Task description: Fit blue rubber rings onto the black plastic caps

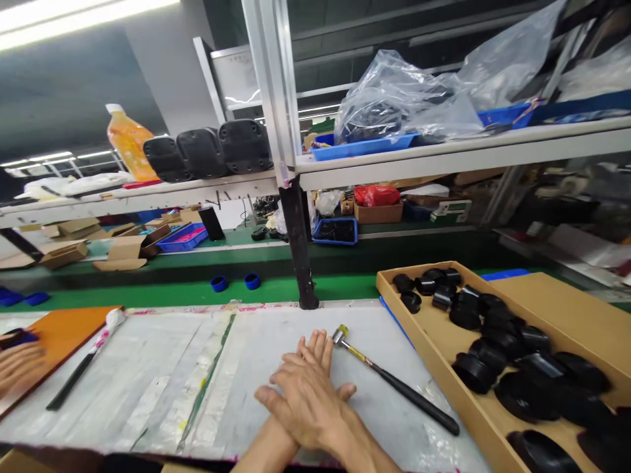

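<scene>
Left of the hammer [400, 388], right hand [310, 397] lies over left hand [323, 356], no part seen gripped; right of the hammer, black parts [505, 338] lie loose in a box [428, 348].

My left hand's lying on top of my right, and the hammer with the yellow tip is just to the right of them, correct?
Not quite: the head view shows your right hand on top of your left hand. The hammer is as you say.

Hammer [394, 382] on bench [162, 355], right of the hands [308, 397] — carton [444, 335] of parts [466, 310] farther right.
</scene>
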Available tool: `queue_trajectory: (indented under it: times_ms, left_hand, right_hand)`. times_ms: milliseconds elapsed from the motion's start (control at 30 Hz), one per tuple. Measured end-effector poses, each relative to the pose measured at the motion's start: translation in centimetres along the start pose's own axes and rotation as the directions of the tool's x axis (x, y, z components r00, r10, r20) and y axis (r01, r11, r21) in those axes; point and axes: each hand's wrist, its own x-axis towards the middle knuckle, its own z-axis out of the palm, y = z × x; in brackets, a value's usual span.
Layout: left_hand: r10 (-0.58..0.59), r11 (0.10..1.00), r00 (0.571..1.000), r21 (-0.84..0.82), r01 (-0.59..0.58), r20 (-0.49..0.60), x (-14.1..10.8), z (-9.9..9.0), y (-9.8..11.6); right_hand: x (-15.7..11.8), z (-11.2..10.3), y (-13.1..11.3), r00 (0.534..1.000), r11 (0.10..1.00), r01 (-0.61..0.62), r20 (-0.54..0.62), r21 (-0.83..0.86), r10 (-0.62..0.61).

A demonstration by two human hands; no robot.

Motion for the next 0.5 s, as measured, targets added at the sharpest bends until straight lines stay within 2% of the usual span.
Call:
queue_trajectory:
  times_ms: [100, 233, 367, 433, 500]
  left_hand:
    - [0.017, 1.0, 0.996, 0.005, -0.017, -0.084, -0.2, 1.2, 0.6]
    - [0.012, 1.0, 0.997, -0.02, -0.014, -0.073, -0.3, -0.5, 1.2]
    - [-0.015, 0.997, 1.0, -0.07, 0.016, 0.011, -0.3, -1.8, 1.0]
    - [0.016, 0.998, 0.997, -0.06, -0.012, 0.071, -0.6, -1.5, 0.7]
    - [0.048, 0.997, 0.996, -0.059, -0.044, 0.071, -1.1, -0.8, 0.6]
  right_hand:
    - [0.1, 0.2, -0.1, 0.992, 0.998, -0.049, 0.114, 0.032, 0.045]
    - [-0.5, -0.1, 0.2, 0.972, 0.988, -0.128, 0.211, 0.091, 0.106]
    - [-1.2, 1.3, 0.0, 0.986, 0.957, -0.162, 0.085, 0.242, 0.145]
    - [-1.5, 2.3, 0.2, 0.988, 0.949, -0.155, 0.019, 0.275, 0.155]
    - [-1.5, 3.0, 0.7, 0.99, 0.945, -0.134, 0.007, 0.298, 0.138]
